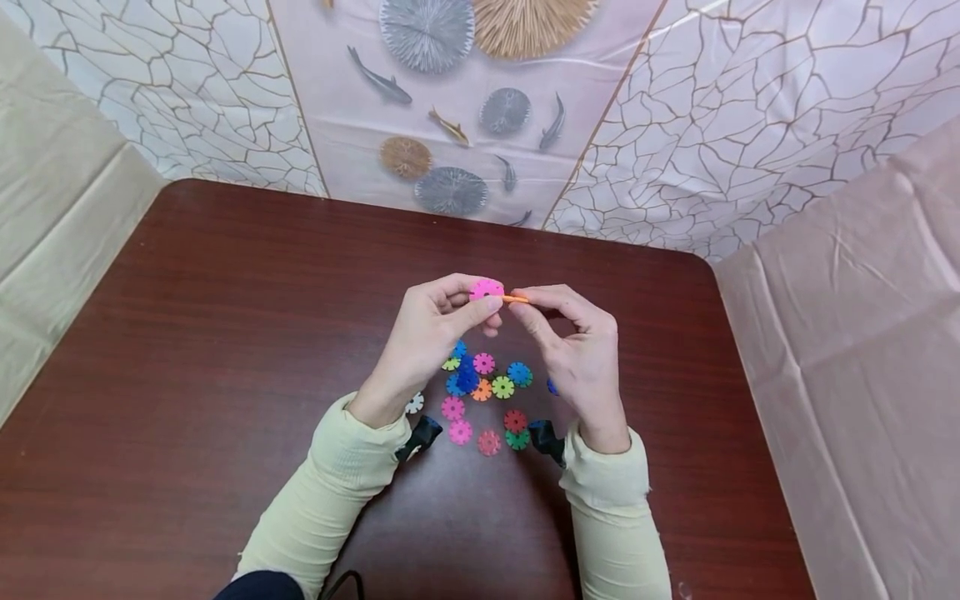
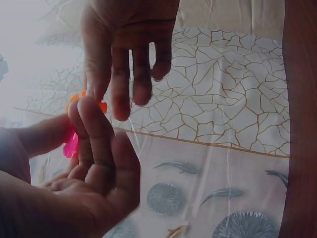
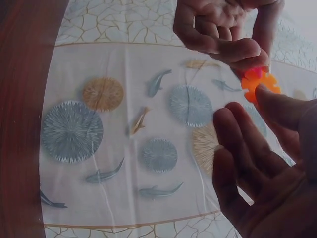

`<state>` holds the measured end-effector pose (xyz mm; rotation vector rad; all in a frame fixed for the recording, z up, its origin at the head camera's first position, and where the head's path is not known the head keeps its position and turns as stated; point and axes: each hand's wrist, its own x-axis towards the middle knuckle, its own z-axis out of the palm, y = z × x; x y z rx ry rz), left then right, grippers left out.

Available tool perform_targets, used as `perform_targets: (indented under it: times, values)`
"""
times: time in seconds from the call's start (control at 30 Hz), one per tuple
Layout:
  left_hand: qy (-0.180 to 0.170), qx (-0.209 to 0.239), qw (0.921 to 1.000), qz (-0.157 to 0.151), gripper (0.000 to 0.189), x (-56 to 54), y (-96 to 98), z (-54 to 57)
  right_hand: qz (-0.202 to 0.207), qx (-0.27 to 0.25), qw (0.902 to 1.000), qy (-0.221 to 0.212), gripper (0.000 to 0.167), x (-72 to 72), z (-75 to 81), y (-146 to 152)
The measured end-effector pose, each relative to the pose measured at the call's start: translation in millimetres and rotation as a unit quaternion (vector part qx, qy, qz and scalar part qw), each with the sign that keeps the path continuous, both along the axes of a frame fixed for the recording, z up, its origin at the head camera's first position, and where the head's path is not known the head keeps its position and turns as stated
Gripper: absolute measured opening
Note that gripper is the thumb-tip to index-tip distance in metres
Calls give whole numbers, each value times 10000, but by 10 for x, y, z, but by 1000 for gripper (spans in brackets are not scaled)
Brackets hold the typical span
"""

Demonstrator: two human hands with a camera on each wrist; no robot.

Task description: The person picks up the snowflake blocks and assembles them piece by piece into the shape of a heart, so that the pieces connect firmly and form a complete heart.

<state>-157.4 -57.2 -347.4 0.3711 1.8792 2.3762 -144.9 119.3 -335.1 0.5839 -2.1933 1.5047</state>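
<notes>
In the head view my left hand (image 1: 431, 329) pinches a pink notched disc (image 1: 486, 288) between thumb and fingers, its face turned up to the camera. My right hand (image 1: 581, 342) pinches an orange notched disc (image 1: 514, 299), seen edge-on, with thumb and forefinger. The two discs meet at their rims, at right angles to each other, above the table. From the right wrist view the orange disc (image 3: 260, 85) shows its toothed face, with a bit of pink behind it. Fingers partly hide both discs in the left wrist view.
Below the hands, several loose notched discs lie on the dark wood table (image 1: 225, 333), among them a pink disc (image 1: 452, 407), a red disc (image 1: 514, 420) and a white disc (image 1: 415, 403). Patterned cloth (image 1: 517, 158) hangs behind the table's far edge.
</notes>
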Motion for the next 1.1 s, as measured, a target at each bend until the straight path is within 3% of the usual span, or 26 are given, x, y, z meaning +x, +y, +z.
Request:
perform_targets:
  times: [0.1, 0.17, 0.2, 0.27, 0.37, 0.43, 0.5, 0.63, 0.77, 0.93, 1.1]
  values:
    - [25, 59, 9995, 309, 19, 0, -27, 9, -135, 724, 9948, -701, 14, -121, -170, 139]
    - [71, 236, 9985, 489, 18, -5, -41, 25, -251, 1490, 9778, -1450, 18, -222, -289, 240]
    - [89, 316, 9978, 570, 18, -5, -48, 33, -314, 1940, 9627, -1858, 22, -265, -344, 283]
    - [111, 447, 9967, 669, 17, -3, -57, 43, -393, 2796, 9224, -2633, 29, -345, -459, 353]
    - [173, 620, 9958, 647, 16, 2, -67, 45, -447, 3648, 8660, -3391, 38, -435, -622, 415]
    - [290, 728, 9955, 526, 16, 6, -73, 43, -478, 3938, 8437, -3618, 40, -479, -716, 430]
    - [420, 910, 9942, 394, 16, 11, -79, 41, -465, 4129, 8295, -3731, 40, -515, -791, 430]
    - [605, 1168, 9910, 236, 14, 36, -85, 43, -403, 4399, 8113, -3829, 41, -551, -879, 400]
    - [686, 1267, 9894, 179, 15, 57, -75, 48, -345, 4557, 8052, -3779, 41, -559, -921, 366]
    - [734, 1323, 9884, 164, 16, 56, -61, 52, -288, 4577, 8070, -3720, 38, -565, -943, 351]
    - [765, 1105, 9899, 444, 19, 38, -67, 45, -272, 4462, 8116, -3762, 42, -574, -942, 348]
